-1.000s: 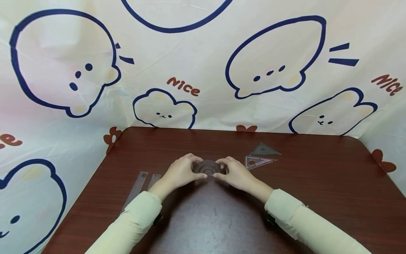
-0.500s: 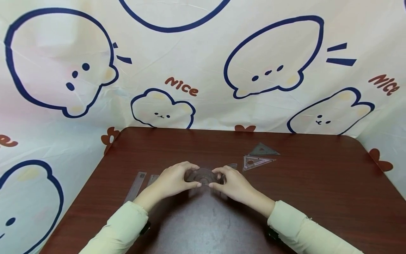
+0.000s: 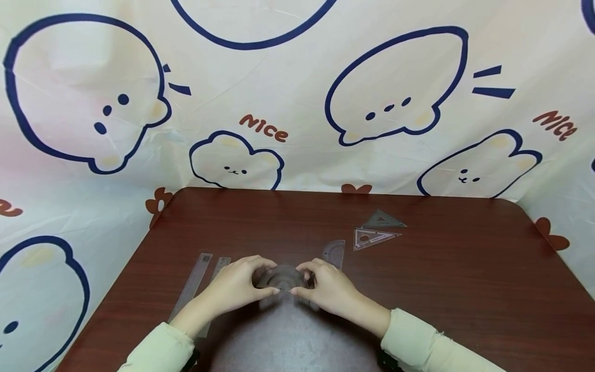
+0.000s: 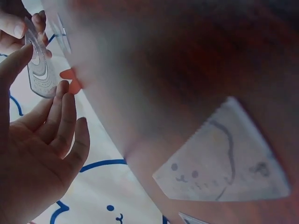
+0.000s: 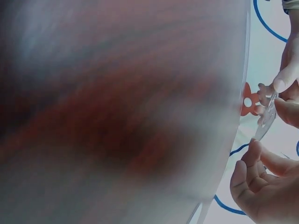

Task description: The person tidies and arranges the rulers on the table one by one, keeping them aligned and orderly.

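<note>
Jointly, two hands clamp fingers on one protractor — two rulers, two triangles, another protractor lie around.

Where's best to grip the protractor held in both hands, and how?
Probably the two ends, left hand from the left, right hand from the right: the protractor is a thin, wide plate, and holding there leaves its middle uncovered.

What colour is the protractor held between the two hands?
The protractor is see-through, with dark curved markings; it shows best in the left wrist view.
</note>
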`<action>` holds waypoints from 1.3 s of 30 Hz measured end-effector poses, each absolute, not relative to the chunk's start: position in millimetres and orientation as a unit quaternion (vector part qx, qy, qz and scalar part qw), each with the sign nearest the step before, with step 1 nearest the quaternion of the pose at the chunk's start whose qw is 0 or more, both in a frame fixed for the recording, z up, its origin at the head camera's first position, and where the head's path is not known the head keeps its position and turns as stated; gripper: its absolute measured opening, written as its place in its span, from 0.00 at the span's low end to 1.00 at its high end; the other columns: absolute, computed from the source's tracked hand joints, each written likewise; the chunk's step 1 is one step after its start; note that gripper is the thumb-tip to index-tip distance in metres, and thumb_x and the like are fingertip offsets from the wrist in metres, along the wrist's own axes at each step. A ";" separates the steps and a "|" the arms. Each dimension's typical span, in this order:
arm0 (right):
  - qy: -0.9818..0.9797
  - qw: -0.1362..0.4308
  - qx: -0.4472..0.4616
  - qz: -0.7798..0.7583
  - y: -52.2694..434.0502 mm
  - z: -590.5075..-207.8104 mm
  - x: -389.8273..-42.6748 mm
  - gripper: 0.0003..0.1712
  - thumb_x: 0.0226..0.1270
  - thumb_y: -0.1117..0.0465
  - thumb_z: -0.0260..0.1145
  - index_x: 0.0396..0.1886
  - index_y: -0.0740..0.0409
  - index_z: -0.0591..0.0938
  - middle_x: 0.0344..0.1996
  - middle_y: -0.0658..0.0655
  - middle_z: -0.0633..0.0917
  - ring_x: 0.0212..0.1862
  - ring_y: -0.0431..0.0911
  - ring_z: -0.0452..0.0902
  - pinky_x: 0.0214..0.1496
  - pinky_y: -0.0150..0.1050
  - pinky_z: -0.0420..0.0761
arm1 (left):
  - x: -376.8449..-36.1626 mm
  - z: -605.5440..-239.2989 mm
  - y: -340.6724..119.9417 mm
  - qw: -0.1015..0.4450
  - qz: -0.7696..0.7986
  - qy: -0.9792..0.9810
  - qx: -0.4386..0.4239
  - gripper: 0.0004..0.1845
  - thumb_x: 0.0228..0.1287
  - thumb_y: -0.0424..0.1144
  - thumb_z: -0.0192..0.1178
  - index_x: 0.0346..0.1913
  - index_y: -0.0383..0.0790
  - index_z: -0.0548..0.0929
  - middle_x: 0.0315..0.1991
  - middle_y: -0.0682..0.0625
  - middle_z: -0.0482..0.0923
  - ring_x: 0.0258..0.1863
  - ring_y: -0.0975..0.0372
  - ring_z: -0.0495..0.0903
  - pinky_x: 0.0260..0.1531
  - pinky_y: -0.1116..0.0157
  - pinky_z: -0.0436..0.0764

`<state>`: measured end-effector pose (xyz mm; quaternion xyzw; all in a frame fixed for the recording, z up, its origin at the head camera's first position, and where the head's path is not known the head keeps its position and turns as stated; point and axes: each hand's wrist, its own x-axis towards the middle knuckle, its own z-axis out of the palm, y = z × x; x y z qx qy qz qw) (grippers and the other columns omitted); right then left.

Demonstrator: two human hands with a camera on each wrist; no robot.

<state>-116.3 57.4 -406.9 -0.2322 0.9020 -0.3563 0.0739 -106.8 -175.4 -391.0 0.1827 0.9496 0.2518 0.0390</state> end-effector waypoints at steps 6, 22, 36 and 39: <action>0.903 0.090 -0.236 -0.348 45.3 -407.1 -106.1 0.27 0.58 0.48 0.76 0.52 0.59 0.84 0.30 0.43 0.74 0.26 0.34 0.67 0.29 0.31 0.71 | -94.2 -396.1 -189.5 0.054 0.256 0.949 0.176 0.26 0.55 0.56 0.73 0.55 0.51 0.82 0.49 0.60 0.80 0.39 0.68 0.75 0.37 0.60 0.76; 0.922 0.088 -0.249 -0.284 16.9 -408.6 -88.7 0.28 0.54 0.43 0.77 0.49 0.55 0.86 0.27 0.40 0.75 0.28 0.32 0.69 0.30 0.31 0.71 | -71.4 -401.8 -216.8 0.082 0.258 0.944 0.189 0.28 0.57 0.59 0.69 0.57 0.49 0.82 0.46 0.66 0.79 0.39 0.71 0.74 0.37 0.65 0.75; 0.939 0.054 -0.304 -0.152 -8.3 -407.7 -81.5 0.31 0.55 0.41 0.75 0.52 0.56 0.84 0.41 0.53 0.86 0.42 0.45 0.84 0.40 0.43 0.82 | -73.0 -401.8 -236.1 0.144 0.334 0.912 0.187 0.22 0.63 0.48 0.68 0.57 0.43 0.81 0.43 0.59 0.79 0.29 0.71 0.74 0.28 0.69 0.74; 0.941 0.028 -0.319 -0.114 -13.7 -407.8 -79.2 0.31 0.53 0.40 0.75 0.49 0.56 0.84 0.37 0.52 0.86 0.37 0.44 0.84 0.38 0.41 0.81 | -73.1 -402.0 -239.5 0.151 0.353 0.903 0.191 0.22 0.62 0.45 0.69 0.56 0.41 0.81 0.43 0.57 0.79 0.29 0.71 0.74 0.27 0.68 0.75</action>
